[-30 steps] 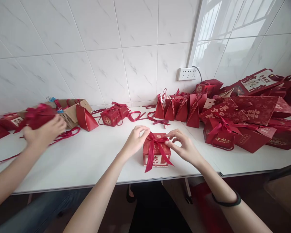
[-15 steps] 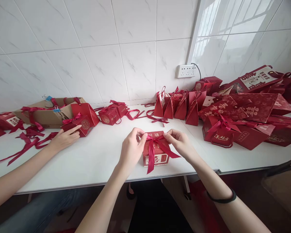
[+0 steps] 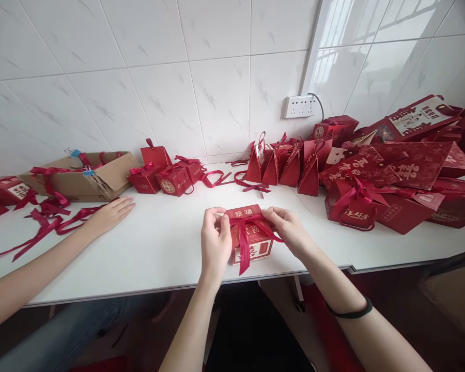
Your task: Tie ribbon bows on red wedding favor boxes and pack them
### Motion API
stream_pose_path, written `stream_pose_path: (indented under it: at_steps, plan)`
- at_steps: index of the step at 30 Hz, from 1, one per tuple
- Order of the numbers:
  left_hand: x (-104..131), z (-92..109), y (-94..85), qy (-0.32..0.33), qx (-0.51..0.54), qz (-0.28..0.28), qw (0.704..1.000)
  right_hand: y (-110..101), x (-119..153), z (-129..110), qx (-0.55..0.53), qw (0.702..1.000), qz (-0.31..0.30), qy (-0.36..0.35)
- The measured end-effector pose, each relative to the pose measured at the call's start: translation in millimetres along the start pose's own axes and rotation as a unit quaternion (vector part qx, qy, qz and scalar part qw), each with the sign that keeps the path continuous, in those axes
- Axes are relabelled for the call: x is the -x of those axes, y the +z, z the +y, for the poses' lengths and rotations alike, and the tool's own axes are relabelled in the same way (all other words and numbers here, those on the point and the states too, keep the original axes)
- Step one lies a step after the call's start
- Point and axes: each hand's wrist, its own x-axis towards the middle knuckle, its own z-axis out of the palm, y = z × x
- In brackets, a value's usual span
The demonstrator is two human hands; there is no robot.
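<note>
A small red gift box (image 3: pixel 252 238) with white and gold print stands near the table's front edge. Dark red ribbon (image 3: pixel 244 248) crosses its top, gathered in the middle, with one tail hanging down the front. My left hand (image 3: pixel 217 240) is at the box's left side, fingers curled and pinching the ribbon at the upper left corner. On the other side my right hand (image 3: pixel 284 225) pinches the ribbon at the upper right corner, with a loop of it below the fingers.
Another person's hand (image 3: pixel 110 214) lies flat on the white table (image 3: pixel 147 258) at the left, near a cardboard box (image 3: pixel 112 178) and loose ribbons. Small red boxes (image 3: pixel 173 181) stand behind. Red bags (image 3: pixel 403 165) crowd the right; a power strip (image 3: pixel 301 107) is on the wall.
The other person's hand has let go of a red box, which now stands farther back beside the others. My hands remain at the ribbon, and the gift box has turned slightly.
</note>
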Motion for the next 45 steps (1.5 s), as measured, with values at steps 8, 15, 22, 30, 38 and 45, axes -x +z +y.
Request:
stream_pose_path:
  at_steps: [8, 15, 22, 30, 38, 45]
  plan:
    - [7.0, -0.4, 0.6, 0.032, -0.043, 0.01, 0.998, 1.3, 4.0, 0.9, -0.124, 0.992, -0.014, 0.02]
    - [9.8, -4.0, 3.8, 0.043, -0.041, 0.042, 0.997, 7.7, 0.5, 10.4, -0.201, 0.978, 0.029, 0.046]
    - [-6.0, 4.3, -7.2, -0.102, 0.041, -0.056, 0.992, 0.7, 3.6, 1.4, -0.055, 0.998, -0.02, -0.002]
    - [-8.9, -1.9, -0.4, -0.225, 0.163, -0.126, 0.952, 2.2, 8.8, -6.7, 0.093, 0.993, -0.042, 0.058]
    - [5.7, 1.8, -2.4, -0.241, 0.313, -0.16, 0.905, -10.1, 10.3, -15.7, 0.025, 0.985, -0.163, 0.048]
    - [22.3, -2.4, -9.0, -0.143, 0.272, -0.222, 0.925, -5.7, 36.2, -5.0, 0.115, 0.987, -0.064, -0.09]
